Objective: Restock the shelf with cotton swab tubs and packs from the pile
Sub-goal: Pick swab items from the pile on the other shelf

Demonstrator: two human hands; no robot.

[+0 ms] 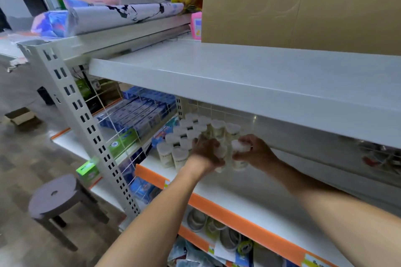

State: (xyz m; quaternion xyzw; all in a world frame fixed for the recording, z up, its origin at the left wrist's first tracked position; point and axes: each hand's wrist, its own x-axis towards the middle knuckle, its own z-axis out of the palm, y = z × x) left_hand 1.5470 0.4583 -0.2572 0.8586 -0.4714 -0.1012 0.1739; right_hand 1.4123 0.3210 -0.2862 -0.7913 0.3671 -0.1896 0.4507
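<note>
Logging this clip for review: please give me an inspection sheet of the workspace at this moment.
Surface: white shelf with orange front strip, bare to the right.
Job's things: cotton swab tubs upright in rows at the shelf's left end; the pile is out of view.
Clutter: cardboard box on the upper shelf; blue boxes in the next bay.
Grippers: left hand and right hand each grip a tub at the rows' front edge.
Cables: nothing seen.
Surroundings: grey stool on the floor at left.

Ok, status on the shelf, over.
Both hands at the shelf: left hand and right hand each grip a tub. Tubs already lined up at left. Nothing blocking.
</note>
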